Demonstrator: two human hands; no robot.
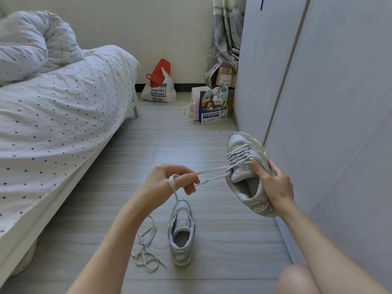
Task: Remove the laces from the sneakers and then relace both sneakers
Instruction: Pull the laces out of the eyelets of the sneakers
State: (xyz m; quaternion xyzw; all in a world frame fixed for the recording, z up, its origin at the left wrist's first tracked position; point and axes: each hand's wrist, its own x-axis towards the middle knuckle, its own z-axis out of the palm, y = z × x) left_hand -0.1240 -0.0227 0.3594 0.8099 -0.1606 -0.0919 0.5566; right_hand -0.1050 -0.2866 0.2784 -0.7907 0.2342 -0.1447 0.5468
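Grey plank floor runs as an open strip between the bed on the left, whose dotted sheet hangs over its edge, and the pale wardrobe on the right; both are cut off by the frame. At the far wall stand a white and red plastic bag and a printed paper bag, with cardboard boxes partly hidden behind a curtain.

Close beside the wardrobe, the right hand grips a grey sneaker in the air, thumb on its tongue, fingers hidden behind the side. Its lace ends stretch taut to the left hand, which pinches them with curled fingers, one end looped round a finger and dangling. Below, the second sneaker stands on the floor, unlaced, heel towards the camera. Just left of it lies a loose lace in a tangle.
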